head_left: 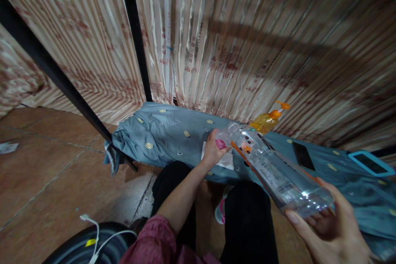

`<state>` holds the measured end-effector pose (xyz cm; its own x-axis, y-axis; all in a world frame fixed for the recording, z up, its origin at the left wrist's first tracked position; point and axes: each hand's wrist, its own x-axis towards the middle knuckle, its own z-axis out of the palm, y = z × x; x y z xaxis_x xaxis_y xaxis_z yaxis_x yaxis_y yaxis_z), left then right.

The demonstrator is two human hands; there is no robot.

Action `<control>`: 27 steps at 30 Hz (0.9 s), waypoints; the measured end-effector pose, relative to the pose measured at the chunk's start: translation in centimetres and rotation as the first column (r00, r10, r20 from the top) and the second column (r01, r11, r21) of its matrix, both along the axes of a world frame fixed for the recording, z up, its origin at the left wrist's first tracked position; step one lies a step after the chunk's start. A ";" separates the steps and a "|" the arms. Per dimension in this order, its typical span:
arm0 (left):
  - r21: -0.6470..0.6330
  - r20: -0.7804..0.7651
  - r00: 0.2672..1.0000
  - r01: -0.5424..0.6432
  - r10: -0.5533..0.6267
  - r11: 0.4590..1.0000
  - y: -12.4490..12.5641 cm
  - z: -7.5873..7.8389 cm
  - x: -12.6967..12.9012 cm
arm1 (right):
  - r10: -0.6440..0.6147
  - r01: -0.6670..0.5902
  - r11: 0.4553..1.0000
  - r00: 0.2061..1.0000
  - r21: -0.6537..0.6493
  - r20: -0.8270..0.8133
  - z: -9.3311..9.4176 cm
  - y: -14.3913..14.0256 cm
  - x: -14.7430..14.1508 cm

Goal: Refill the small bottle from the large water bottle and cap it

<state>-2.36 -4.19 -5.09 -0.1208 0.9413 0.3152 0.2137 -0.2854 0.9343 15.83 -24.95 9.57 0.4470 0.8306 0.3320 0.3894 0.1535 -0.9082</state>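
Observation:
My right hand (337,227) grips the base end of a large clear plastic bottle (278,173) with an orange and black printed label. The bottle lies tilted across the view, its neck toward the upper left. At that end my left hand (214,150) is closed around a small clear container (225,134) with a pink patch. The two meet or overlap there; I cannot tell whether they touch. A white paper or cloth (228,161) lies beneath my left hand. Just behind the large bottle stands a yellow pump bottle (265,123) with an orange top.
A blue-grey cloth with pineapple prints (168,132) covers the low bench. A dark phone (303,156) and a blue-framed tablet (371,163) rest on its right part. Black poles (136,29) stand at left before the striped curtain (229,57). White cables (97,239) lie at lower left.

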 end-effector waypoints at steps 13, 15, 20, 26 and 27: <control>-0.006 0.026 1.000 0.009 -0.009 1.000 0.0 0.2 0.0 | 0.015 -0.015 1.000 1.000 -0.005 -0.005 -0.1 -0.1 0.3; -0.010 0.038 0.999 0.005 -0.005 1.000 0.0 0.2 0.0 | 0.030 -0.030 1.000 0.999 0.007 0.012 0.1 -0.1 0.2; -0.012 0.059 0.998 0.011 -0.010 1.000 0.0 0.2 0.0 | 0.024 -0.024 1.000 1.000 -0.001 0.010 0.2 -0.1 0.2; -0.017 0.054 0.998 0.017 -0.016 1.000 0.0 0.1 0.0 | -0.013 0.010 0.999 0.997 -0.032 -0.077 -0.3 0.0 0.3; -0.016 0.051 0.999 0.016 -0.015 1.000 0.0 0.1 0.0 | -0.010 0.008 1.000 0.997 -0.030 -0.076 -0.3 0.1 0.3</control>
<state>-2.36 -4.16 -4.94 -0.1217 0.9481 0.2937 0.1613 -0.2731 0.9484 16.15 -24.88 9.24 0.4777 0.8353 0.2723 0.3205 0.1229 -0.9393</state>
